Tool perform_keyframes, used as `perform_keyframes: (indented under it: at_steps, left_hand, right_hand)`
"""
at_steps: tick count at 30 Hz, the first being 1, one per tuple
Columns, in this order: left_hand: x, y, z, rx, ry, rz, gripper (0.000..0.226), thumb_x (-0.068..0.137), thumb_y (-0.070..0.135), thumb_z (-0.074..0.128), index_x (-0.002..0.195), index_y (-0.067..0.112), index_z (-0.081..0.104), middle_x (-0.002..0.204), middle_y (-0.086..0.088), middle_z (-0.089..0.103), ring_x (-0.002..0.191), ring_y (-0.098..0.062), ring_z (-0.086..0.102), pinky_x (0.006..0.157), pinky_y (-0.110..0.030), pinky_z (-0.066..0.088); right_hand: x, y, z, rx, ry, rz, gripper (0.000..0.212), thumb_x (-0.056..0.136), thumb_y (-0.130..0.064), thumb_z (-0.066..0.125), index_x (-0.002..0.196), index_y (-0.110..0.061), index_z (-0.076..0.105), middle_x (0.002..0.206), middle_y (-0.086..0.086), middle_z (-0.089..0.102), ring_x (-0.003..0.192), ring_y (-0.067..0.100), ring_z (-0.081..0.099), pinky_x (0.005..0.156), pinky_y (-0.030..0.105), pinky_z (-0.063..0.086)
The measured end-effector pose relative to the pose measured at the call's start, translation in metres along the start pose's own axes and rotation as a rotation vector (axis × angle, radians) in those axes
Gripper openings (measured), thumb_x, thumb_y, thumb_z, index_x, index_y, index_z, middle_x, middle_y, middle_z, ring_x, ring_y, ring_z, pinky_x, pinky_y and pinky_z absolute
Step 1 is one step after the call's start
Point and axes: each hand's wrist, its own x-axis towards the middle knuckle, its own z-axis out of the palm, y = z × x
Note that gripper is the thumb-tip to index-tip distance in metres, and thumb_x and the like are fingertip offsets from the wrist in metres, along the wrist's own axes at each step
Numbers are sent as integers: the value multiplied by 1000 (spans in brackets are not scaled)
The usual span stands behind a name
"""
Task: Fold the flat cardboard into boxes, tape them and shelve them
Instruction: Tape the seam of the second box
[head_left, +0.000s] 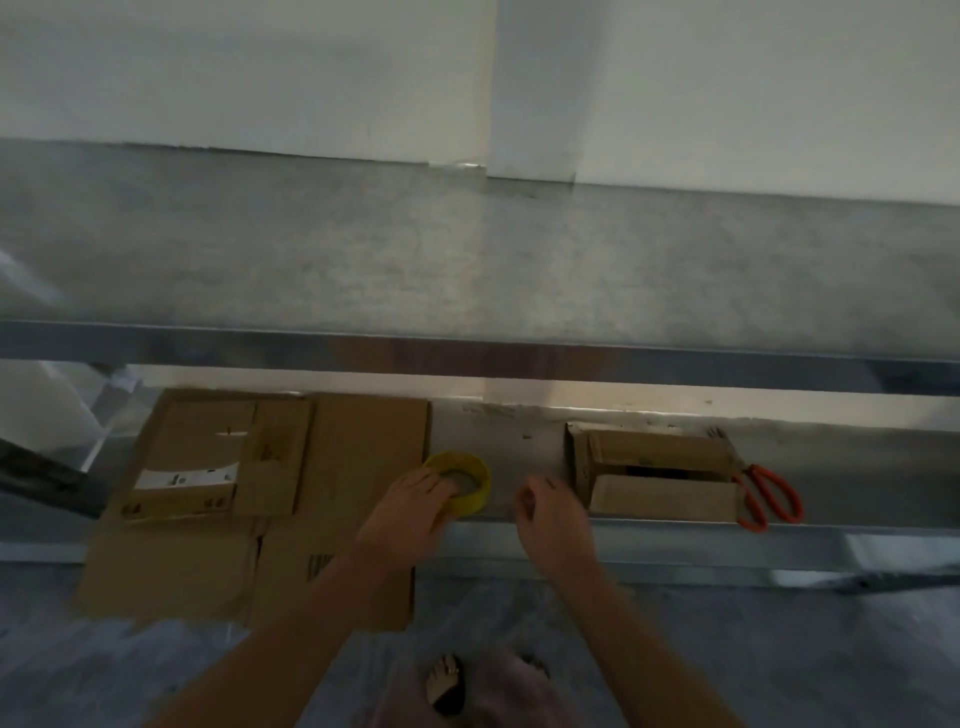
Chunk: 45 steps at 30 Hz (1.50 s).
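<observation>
Your left hand (415, 499) grips yellow tape roll (464, 483) on shelf (519, 447); your right hand (545, 512) loosely curled, holding nothing visible, beside box (660, 480)

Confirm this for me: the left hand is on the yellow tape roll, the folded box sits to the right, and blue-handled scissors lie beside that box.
One detail is off: the scissors have orange handles, not blue. The head view shows it. The rest stands: the left hand is on the yellow tape roll, and the folded box sits to the right with the scissors beside it.
</observation>
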Motion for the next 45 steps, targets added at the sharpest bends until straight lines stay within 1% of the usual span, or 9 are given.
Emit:
perform_keyframes:
  at_steps: [4,8,14,18,21,25,31,35,45]
  left_hand:
    - [-5,19,-14,-89,103,50,36,94,28,49,126,12,57,123,-5,57,117,-24,49,107,-41,34]
    - [-2,54,-30,-212,114,101,44,96,44,41,128,17,54,116,4,52,107,-8,39,96,-26,34]
    - [26,102,-48,-311,87,65,44,89,49,60,127,29,53,115,13,47,106,-1,40,90,-9,30]
    - [55,138,-55,-374,97,2,40,82,54,67,119,45,54,115,21,52,106,-1,50,87,-19,39]
    - [73,168,-56,-510,131,-75,40,71,66,65,105,55,48,105,26,56,97,-4,57,74,-21,47]
    - [81,195,-46,-664,91,-125,56,63,77,66,109,46,57,107,18,62,101,-14,60,82,-33,54]
    - [87,217,-44,-276,80,-107,33,74,55,74,100,54,55,101,29,58,92,6,54,75,-19,40]
    - [91,218,-42,-185,103,-133,40,72,57,74,108,49,58,107,25,60,94,2,55,79,-21,43]
    - [122,215,-43,-218,-5,-89,41,73,49,77,110,42,61,107,20,60,93,3,53,76,-15,41]
  right_hand:
    - [-14,-1,-18,115,65,-45,13,88,-23,62,87,-31,52,88,-13,51,76,3,51,60,9,33]
    - [-26,5,-47,225,67,-21,12,88,-29,64,84,-35,55,82,-16,58,74,1,57,61,11,38]
    - [-38,43,-113,180,92,-66,13,91,-31,64,80,-33,57,70,-17,59,67,-2,56,60,14,37]
    - [-39,72,-161,239,113,-80,15,91,-32,66,78,-30,59,72,-14,60,71,-3,56,62,10,38]
    - [-39,94,-188,314,70,-128,12,93,-30,64,83,-24,60,82,-10,63,81,1,58,73,17,44]
    - [-42,126,-211,451,-9,-94,13,96,-28,58,87,-20,56,89,0,68,89,20,65,85,42,55]
    - [-40,157,-223,310,-20,-111,19,98,-35,54,81,-34,47,75,-11,67,65,-10,59,57,9,37]
    - [-35,171,-221,331,-4,-81,18,96,-38,57,79,-36,49,78,-8,70,56,-7,58,58,14,40]
    - [-11,199,-210,321,34,21,18,92,-39,64,79,-32,53,68,-28,66,67,-12,63,60,11,40]
